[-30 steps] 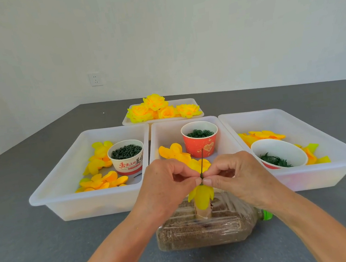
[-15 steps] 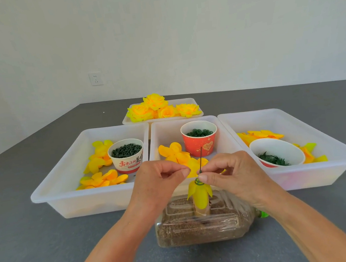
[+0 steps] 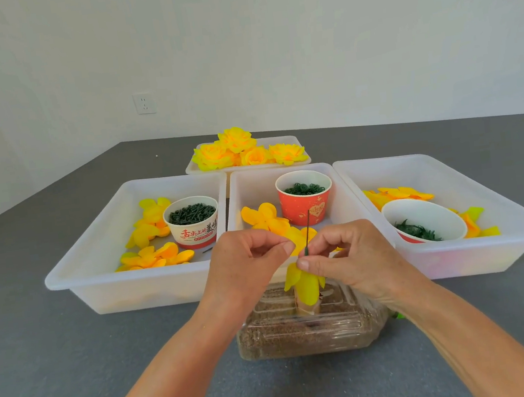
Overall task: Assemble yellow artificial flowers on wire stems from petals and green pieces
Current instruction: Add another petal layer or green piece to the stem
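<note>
Left bin (image 3: 75, 274): white, on the gray counter (image 3: 60, 371). It holds yellow petals (image 3: 156, 259) and a white cup (image 3: 192, 221) full of dark green sticks.
Middle bin (image 3: 251, 179): holds more petals (image 3: 265, 219) and a red cup (image 3: 304, 198) with green rings inside.
Right bin (image 3: 485, 197): holds petals (image 3: 398, 194) at the back and side, and a white bowl (image 3: 423, 223) with dark green leaf bits in it.
Back tray (image 3: 299, 160): holds done flowers (image 3: 238, 150), yellow and orange, piled together.
Bottle (image 3: 304, 335): clear plastic, lying on its side just in front of the bins. It is full of brown grains. A short tube stands in its top.
Stem (image 3: 307, 232): thin dark wire, standing up from the tube, leaning a bit to the right at the top.
Flower (image 3: 305, 283): yellow petals hang down around the wire, just above the bottle.
Right hand (image 3: 350, 258): its grip pinches the wire with thumb and first finger, just above the petals.
Left hand (image 3: 249, 264): just beside the wire, not touching it. Thumb and first finger are pressed together. I cannot tell if something tiny is between them.
Change: half a second ago a green ring showed on top of the petals. Now the right thumb covers that spot. The left hand has pulled back a little from the wire.
</note>
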